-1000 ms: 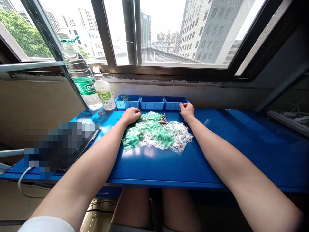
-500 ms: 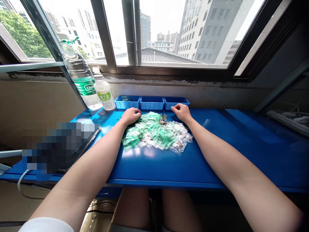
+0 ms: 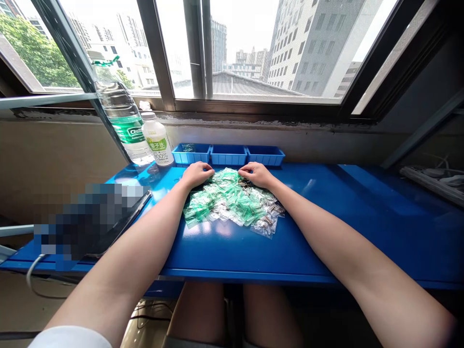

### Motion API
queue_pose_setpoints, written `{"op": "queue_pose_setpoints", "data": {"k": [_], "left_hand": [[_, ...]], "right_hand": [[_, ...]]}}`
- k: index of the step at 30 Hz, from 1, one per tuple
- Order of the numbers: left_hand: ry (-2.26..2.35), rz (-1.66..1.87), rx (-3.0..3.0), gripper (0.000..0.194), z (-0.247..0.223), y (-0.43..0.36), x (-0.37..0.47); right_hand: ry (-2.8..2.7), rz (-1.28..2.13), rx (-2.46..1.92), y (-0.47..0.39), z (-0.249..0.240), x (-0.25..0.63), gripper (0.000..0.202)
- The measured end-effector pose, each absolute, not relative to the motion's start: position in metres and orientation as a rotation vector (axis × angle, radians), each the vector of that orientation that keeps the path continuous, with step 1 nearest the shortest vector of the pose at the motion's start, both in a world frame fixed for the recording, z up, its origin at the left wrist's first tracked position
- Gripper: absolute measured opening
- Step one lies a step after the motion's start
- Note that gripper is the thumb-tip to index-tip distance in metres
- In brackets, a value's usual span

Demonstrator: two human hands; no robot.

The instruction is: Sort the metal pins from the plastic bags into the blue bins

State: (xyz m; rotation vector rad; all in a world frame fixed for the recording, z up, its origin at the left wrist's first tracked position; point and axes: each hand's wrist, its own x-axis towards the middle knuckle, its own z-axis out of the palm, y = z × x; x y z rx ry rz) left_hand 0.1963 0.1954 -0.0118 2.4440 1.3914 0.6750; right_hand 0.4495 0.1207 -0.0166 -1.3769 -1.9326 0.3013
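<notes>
Head camera: worn on the head, above the blue table [image 3: 224, 251].
Facing: forward and down, toward the window [image 3: 253, 63].
Nearness: forearms fill the foreground.

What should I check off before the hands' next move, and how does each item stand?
1. Left hand at the pile: ok, at its far left edge.
2. Right hand by the loose metal pieces: ok, its fingers are right at them.
3. Piece secure in the right fingertips: cannot tell, too small to see.
4. Green packets and clear packets kept apart: not ok, they overlap in one pile.
5. Blue bins within view and unblocked: ok, three in a row behind the pile.
6. Large bottle and small bottle away from the hands: ok, both stand off to the left.
</notes>
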Motion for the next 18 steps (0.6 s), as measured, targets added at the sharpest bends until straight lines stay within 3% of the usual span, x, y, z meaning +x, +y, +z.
{"op": "queue_pose_setpoints", "data": {"k": [12,18], "left_hand": [[1.373,0.687,2.424,0.036,-0.013,0.194,0.196],[1.164,0.986,2.340,0.041,-0.009,0.188,0.202]], "right_hand": [[-1.691,0.598,-1.282,0.121,-0.016,0.451,0.025],[-1.638,0.598,-1.237,0.121,-0.016,0.453,0.027]]}}
